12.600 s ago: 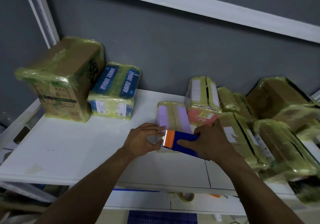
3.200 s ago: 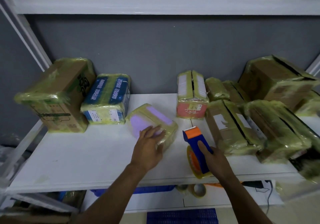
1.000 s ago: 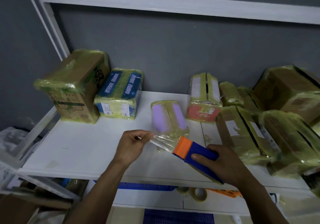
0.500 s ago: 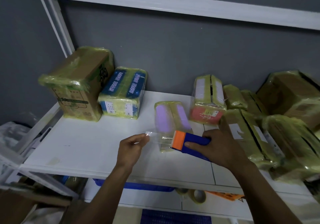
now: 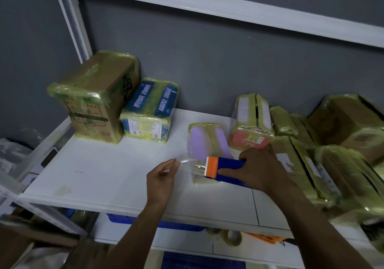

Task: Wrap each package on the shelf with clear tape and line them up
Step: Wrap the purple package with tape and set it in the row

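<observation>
While pinching the free end of the clear tape [image 5: 190,164] at the left hand's [image 5: 161,178] fingers [image 5: 173,163], grips the tape dispenser [image 5: 226,169] in the right hand [image 5: 261,169], fingers curled round its blue body. Holds it over the near end of the purple package [image 5: 204,139], flat on the white shelf [image 5: 99,171]. Shows, left rear, a cardboard box [image 5: 97,94] touching a blue package [image 5: 151,106]; right, a pink package [image 5: 249,121] and heaped wrapped boxes [image 5: 336,164], contents hidden. Shows tape rolls [image 5: 232,237] below.
</observation>
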The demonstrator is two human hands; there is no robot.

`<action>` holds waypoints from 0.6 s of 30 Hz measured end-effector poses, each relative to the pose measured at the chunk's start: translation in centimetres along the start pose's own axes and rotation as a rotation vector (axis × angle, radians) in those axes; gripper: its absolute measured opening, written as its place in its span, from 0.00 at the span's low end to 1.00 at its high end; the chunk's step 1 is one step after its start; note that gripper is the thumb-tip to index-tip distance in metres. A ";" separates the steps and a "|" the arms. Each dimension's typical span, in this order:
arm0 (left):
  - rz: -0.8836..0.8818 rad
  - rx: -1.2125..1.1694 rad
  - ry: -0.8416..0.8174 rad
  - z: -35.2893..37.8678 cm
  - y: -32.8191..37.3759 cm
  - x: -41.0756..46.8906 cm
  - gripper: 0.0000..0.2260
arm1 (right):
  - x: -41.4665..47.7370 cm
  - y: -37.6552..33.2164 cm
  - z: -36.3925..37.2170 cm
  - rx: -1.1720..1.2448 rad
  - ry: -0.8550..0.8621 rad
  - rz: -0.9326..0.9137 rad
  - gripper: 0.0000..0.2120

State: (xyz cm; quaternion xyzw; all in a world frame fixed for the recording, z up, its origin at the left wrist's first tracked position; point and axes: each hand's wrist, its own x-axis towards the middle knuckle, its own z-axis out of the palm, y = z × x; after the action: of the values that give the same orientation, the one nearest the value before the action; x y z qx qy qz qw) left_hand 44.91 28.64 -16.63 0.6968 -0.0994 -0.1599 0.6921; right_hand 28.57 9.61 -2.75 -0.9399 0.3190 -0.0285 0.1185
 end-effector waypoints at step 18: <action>-0.076 0.167 -0.006 4.7 -1.4 0.1 0.15 | 1.3 -1.6 0.5 -0.212 -0.051 0.086 0.36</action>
State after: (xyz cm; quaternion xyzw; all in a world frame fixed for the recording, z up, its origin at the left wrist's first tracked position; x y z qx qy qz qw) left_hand 43.19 24.23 -17.96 0.7550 -0.0878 -0.1792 0.6246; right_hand 30.60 10.15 -2.85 -0.9331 0.3569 0.0347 0.0275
